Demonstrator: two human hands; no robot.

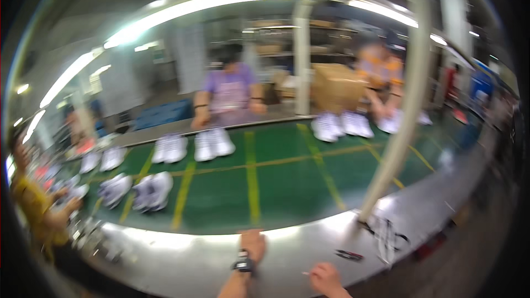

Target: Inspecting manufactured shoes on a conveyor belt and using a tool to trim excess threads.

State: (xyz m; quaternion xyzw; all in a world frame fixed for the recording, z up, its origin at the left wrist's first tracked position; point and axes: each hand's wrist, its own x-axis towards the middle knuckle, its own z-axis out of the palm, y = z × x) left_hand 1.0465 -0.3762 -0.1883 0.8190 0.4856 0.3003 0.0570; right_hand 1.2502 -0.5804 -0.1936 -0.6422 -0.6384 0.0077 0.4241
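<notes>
My left hand (253, 245), a dark watch (243, 262) on its wrist, reaches over the metal ledge (199, 256) to the near edge of the green conveyor belt (281, 198). Its fingers are foreshortened and blurred, so their pose is unclear. Lower and to the right, my right hand (326, 278) is closed above the ledge. A tiny pale tip shows beside its fingers, too small to name. Closest to it on the ledge lies a small dark red-and-black tool (349, 255). White straps or laces (385, 240) lie farther right.
Pairs of pale shoes (152, 192) stand on the belt, mostly left and along the far side (214, 144). A slanted cream post (395, 154) rises from the ledge on my right. Co-workers in purple (229, 91), orange (381, 69) and yellow (33, 209) surround the belt. A cardboard box (338, 88) sits beyond.
</notes>
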